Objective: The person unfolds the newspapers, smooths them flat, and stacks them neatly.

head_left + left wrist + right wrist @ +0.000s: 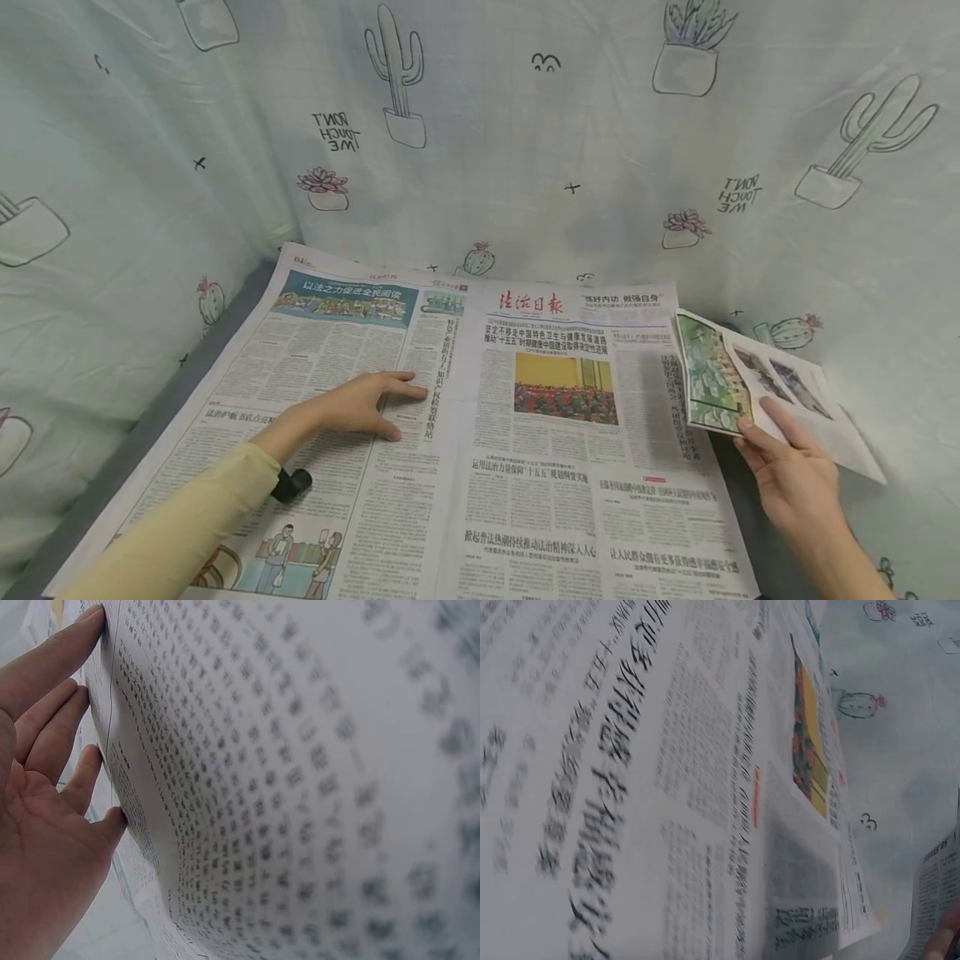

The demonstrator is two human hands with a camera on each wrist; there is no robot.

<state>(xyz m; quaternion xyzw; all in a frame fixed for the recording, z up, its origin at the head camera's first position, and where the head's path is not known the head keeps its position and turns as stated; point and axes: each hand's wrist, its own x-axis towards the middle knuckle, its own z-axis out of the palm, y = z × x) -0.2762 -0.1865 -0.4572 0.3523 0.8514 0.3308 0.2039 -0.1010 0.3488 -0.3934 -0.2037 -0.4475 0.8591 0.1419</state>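
Note:
An open newspaper (pixel 525 492) lies spread flat, its left page showing a blue banner and its right page a red title over a colour photo. My left hand (pixel 367 404) rests on the left page with fingers spread; in the left wrist view the fingertips (pixel 114 817) touch the print. At the right edge of the newspaper, my right hand (pixel 795 475) pinches a folded printed paper (pixel 806 379) with colour pictures between thumb and fingers. It is held up at a slant and overlaps the right page's edge. Only part of a finger (pixel 943 937) shows in the right wrist view.
A pale curtain (pixel 510 150) printed with cacti and potted plants hangs behind and at both sides. Strips of a dark grey surface (pixel 161 417) show beside the newspaper. A small black device (pixel 291 485) sits at my left wrist, below a pale yellow sleeve (pixel 187 517).

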